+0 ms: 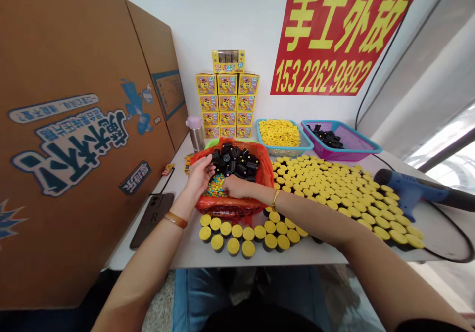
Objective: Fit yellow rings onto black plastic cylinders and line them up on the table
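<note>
A basket lined with a red plastic bag (265, 166) holds a heap of black plastic cylinders (241, 166) and a pile of small multicoloured beads (214, 187). At the basket's left side, my left hand (199, 177) has its fingers curled round a black cylinder (216, 158), partly hidden by the heap. My right hand (237, 187) reaches in from the right, fingers closed and dipped down at the beads. Its fingertips are hidden, so whatever they pinch cannot be made out. Several black cylinders with yellow lids (233, 246) stand in front of the basket.
Many more yellow-lidded cylinders (326, 186) cover the table's right side, beside a blue power tool (411, 188). Behind are a basket of yellow lids (279, 133), a purple basket (356, 146), stacked yellow boxes (227, 104) and a flask (196, 133). A phone (152, 220) lies left, by large cartons (74, 124).
</note>
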### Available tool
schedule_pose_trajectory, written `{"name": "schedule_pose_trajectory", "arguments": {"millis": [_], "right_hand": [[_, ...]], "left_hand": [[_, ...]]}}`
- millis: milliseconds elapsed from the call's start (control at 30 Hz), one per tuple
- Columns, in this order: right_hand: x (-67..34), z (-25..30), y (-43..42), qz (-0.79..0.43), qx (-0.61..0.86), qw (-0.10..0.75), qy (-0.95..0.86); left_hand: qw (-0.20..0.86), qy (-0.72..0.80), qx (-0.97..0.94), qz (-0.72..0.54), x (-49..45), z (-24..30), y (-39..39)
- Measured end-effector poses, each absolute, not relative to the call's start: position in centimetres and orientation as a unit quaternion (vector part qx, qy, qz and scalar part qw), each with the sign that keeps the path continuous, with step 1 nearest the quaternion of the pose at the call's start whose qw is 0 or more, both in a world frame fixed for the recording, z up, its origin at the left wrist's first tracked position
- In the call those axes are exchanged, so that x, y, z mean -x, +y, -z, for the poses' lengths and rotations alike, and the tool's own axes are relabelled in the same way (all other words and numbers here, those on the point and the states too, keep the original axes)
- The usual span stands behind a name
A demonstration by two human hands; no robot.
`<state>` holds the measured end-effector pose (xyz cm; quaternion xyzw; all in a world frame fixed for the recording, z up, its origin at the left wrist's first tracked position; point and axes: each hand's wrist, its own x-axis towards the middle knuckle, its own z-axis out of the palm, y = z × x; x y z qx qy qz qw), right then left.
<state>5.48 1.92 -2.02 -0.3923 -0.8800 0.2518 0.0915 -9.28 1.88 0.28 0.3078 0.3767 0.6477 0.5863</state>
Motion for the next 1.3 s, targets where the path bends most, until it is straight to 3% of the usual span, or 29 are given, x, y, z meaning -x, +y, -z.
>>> {"name": "schedule_pose_trajectory", "arguments": {"millis": [200, 333, 500, 600, 833, 1067, 1200, 1300], "right_hand": [[-7.2, 1.9, 2.0, -0.606, 0.389, 0.305, -0.623], [-8.9, 0.4, 1.5, -0.651, 0.377, 0.367, -0.547], [-10.6, -0.4, 1.6, -0.575, 0.364, 0.428, -0.594], [-11.4, -1.1, 1.9, -0.473, 0.367, 0.420, -0.682], [-11.2, -4.8, 1.2, -0.101, 0.349, 0.224, -0.904], [-9.7, -7.4, 0.7, 0.114, 0.310, 0.073, -0.941], [-10.2, -7.6, 0.7, 0.146, 0.319, 0.085, -0.933], [-11.0, -6.5, 0.6, 0.063, 0.387, 0.147, -0.908]], "left_hand": [[0.522, 0.365, -0.323, -0.700, 9.4, 0.1, 1.9], [0.492, 0.394, -0.400, -0.666, 8.9, 0.4, 1.6], [0.382, 0.434, -0.619, -0.532, 8.0, 0.6, 1.0], [0.390, 0.421, -0.679, -0.458, 7.7, 0.9, 0.9], [0.398, 0.386, -0.718, -0.421, 8.0, 1.3, 1.1], [0.433, 0.386, -0.704, -0.411, 7.6, 0.7, 0.8], [0.448, 0.380, -0.696, -0.414, 7.6, 1.0, 0.9], [0.443, 0.385, -0.687, -0.429, 7.8, 1.3, 1.1]]}}
